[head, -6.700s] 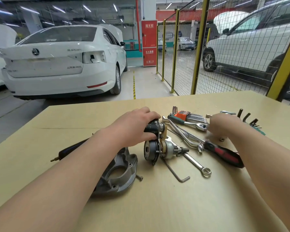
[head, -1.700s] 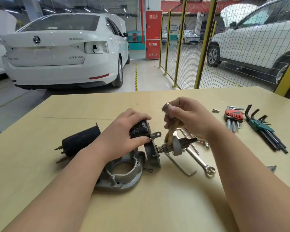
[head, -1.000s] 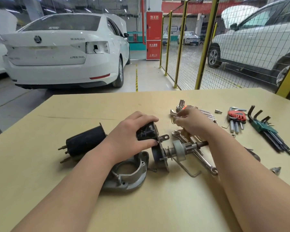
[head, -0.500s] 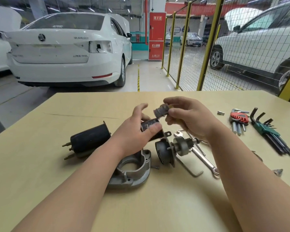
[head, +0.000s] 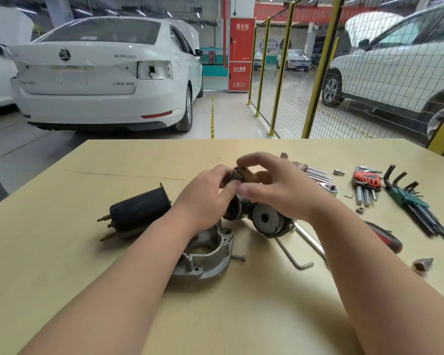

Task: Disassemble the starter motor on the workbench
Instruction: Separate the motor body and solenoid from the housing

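The workbench (head: 62, 265) fills the lower frame, and the starter motor is seen on it already split into pieces.

- The black motor body (head: 139, 213) is laid on its side at centre left, just left of the left wrist and not touched.
- The grey nose housing (head: 210, 254) is laid below centre and partly hidden by the left forearm.
- The drive assembly (head: 267, 221) sits at frame centre with its round end face turned to the camera. It lies directly under both hands; contact with the palms cannot be told.

The left hand (head: 203, 201) and right hand (head: 280, 193) are brought together at centre. Both are curled and pinch one small brass-and-steel part (head: 241, 174), held just above the drive assembly. The right fingers are arched over it and the left fingertips are pressed in from the left. Most of the part is hidden, so what it is cannot be told.

The step is judged to be mid-teardown, with a small piece being worked apart or pulled free by the fingers. The next move is judged to need a firm two-hand pinch, a twist or pull along the part's axis, and then the piece set down clear of the tools.

A loose hex key (head: 292, 254) is laid right of centre, near the drive assembly. A small bolt (head: 239, 258) is laid just beside the nose housing.
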`<state>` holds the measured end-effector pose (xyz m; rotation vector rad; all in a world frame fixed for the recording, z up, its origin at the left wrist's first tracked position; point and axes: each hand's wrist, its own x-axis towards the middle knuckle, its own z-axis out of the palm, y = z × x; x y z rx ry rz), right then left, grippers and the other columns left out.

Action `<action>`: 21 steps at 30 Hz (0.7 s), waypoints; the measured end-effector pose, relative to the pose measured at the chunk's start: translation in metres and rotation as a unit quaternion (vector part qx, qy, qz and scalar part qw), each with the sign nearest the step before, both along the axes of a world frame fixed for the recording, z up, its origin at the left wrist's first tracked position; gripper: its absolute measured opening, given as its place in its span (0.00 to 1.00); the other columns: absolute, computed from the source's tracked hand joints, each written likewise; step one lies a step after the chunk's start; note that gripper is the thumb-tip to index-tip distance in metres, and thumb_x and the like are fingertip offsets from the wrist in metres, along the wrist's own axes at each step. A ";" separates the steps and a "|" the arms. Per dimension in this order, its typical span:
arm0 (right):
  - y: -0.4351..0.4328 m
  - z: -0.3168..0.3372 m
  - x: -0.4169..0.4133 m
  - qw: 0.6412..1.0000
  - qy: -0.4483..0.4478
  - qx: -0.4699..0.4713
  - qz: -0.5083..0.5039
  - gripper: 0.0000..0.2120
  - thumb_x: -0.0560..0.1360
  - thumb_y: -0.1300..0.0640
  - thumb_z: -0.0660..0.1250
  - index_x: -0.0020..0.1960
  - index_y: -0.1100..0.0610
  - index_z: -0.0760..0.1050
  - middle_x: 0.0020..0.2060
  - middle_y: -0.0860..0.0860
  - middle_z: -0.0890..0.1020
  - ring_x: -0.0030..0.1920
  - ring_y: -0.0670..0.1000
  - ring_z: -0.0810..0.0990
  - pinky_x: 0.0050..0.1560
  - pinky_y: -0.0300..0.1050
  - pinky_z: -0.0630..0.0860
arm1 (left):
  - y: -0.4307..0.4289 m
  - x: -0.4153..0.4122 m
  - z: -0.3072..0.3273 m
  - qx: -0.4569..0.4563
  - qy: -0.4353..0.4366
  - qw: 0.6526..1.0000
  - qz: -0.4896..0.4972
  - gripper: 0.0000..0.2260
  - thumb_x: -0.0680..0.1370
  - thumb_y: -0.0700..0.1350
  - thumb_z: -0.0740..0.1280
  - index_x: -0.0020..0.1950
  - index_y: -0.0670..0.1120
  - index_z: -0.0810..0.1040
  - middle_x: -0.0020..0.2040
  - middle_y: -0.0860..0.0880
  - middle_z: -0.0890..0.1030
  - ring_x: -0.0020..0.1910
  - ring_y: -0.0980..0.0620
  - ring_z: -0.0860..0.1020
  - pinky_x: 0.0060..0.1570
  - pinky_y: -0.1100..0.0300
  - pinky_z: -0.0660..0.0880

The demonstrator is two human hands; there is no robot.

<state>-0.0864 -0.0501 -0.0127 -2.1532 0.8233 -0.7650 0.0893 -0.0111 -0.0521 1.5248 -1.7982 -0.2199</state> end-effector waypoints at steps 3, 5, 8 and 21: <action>0.004 -0.001 0.004 0.993 0.022 -0.117 -0.017 0.21 0.69 0.54 0.74 0.59 0.49 0.73 0.51 0.42 0.77 0.44 0.39 0.78 0.45 0.32 0.75 | 0.002 -0.001 0.001 -0.017 0.067 0.997 0.018 0.08 0.83 0.50 0.55 0.55 0.51 0.73 0.45 0.55 0.77 0.45 0.55 0.74 0.41 0.63 0.66; 0.006 -0.001 0.012 0.981 -0.050 -0.177 -0.058 0.10 0.72 0.57 0.71 0.53 0.53 0.78 0.45 0.44 0.80 0.40 0.41 0.79 0.42 0.34 0.75 | 0.003 -0.002 0.003 -0.008 0.069 0.997 0.018 0.10 0.83 0.52 0.55 0.53 0.50 0.73 0.44 0.54 0.77 0.44 0.56 0.74 0.39 0.66 0.66; 0.003 0.000 0.017 0.978 -0.102 -0.156 -0.090 0.04 0.74 0.57 0.68 0.46 0.56 0.81 0.34 0.46 0.82 0.34 0.46 0.81 0.39 0.44 0.79 | 0.004 0.000 0.004 0.001 0.026 1.000 -0.008 0.09 0.82 0.54 0.57 0.53 0.51 0.73 0.43 0.57 0.75 0.44 0.56 0.73 0.39 0.72 0.65; -0.077 -0.019 -0.013 0.944 -0.118 0.265 -0.155 0.10 0.78 0.62 0.64 0.54 0.68 0.75 0.40 0.60 0.84 0.33 0.52 0.82 0.32 0.42 0.80 | -0.018 0.011 0.001 0.031 -0.016 0.988 0.153 0.13 0.78 0.50 0.67 0.60 0.47 0.76 0.56 0.50 0.72 0.48 0.54 0.71 0.49 0.61 0.65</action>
